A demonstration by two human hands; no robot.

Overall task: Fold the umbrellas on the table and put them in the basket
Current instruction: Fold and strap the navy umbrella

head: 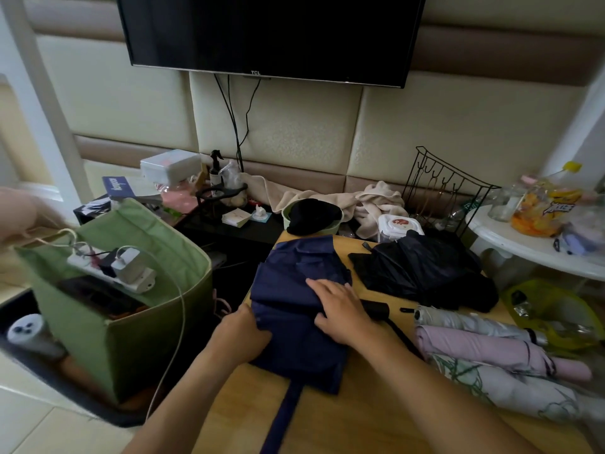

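Left hand (244, 334) fingers curl on the navy umbrella (294, 309) edge; right hand (343, 306) fingers press flat on top.

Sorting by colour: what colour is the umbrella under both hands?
Navy blue fabric umbrella, clearest in the head view.

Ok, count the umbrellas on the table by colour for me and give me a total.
Navy blue umbrella, under both hands: 1
Black umbrella, loose and unfolded: 1
Silver-grey umbrella, rolled: 1
Pink umbrella, rolled: 1
White umbrella with green leaf print, rolled: 1
Total: 5 umbrellas on the table.
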